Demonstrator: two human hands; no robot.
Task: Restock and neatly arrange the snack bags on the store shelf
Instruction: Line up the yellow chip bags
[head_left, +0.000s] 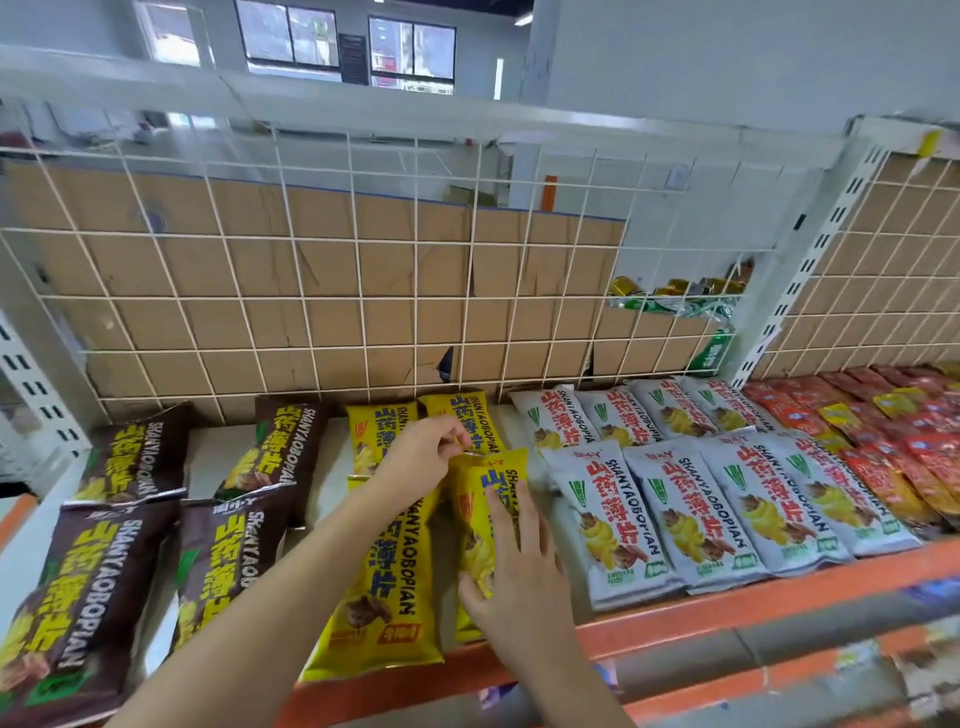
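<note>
Snack bags lie flat in rows on a white shelf (213, 447) with an orange front edge. Several brown bags (101, 582) fill the left, yellow bags (387, 587) the middle, several white bags (680, 514) the right. My left hand (415, 457) pinches the top edge of a front yellow bag (483, 499). My right hand (514, 566) lies flat on the same bag, fingers spread, with the thumb under its lower left side. Two more yellow bags (457, 410) lie behind it, against the back.
A white wire grid (363, 291) backed with cardboard closes the shelf's rear. Red and orange snack packets (893, 447) crowd the far right. Green cans (675, 301) show behind the grid. A lower orange shelf edge (779, 670) runs below.
</note>
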